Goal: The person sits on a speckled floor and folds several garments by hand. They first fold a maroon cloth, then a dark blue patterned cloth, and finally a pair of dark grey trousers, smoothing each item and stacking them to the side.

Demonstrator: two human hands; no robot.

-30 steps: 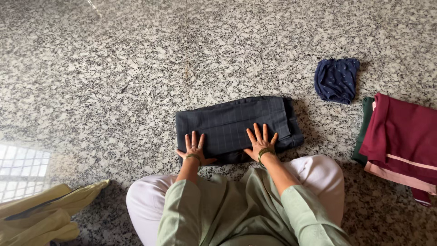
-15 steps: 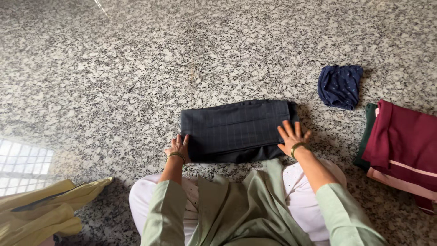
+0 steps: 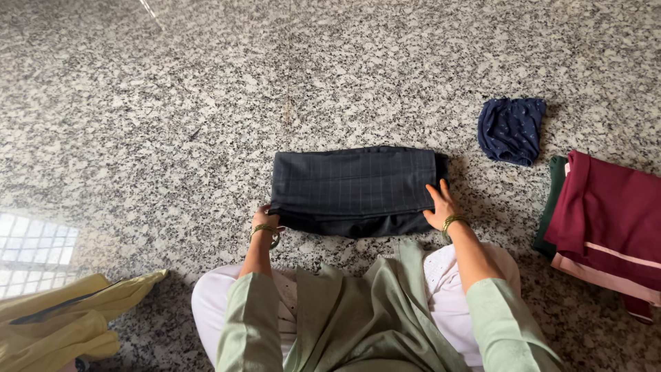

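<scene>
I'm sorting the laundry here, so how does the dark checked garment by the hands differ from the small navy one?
The dark checked garment is larger, folded into a flat rectangle, and both hands touch its ends. The small navy garment is dotted, loosely bunched and untouched. Both are dark and lie on the granite floor.

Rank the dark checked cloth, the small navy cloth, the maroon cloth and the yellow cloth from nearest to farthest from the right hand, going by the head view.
1. Dark checked cloth: under the right hand, which rests on its right edge.
2. Small navy cloth: up and to the right on the floor.
3. Maroon cloth: farther right, at the frame's edge.
4. Yellow cloth: far off at the bottom left corner.
</scene>
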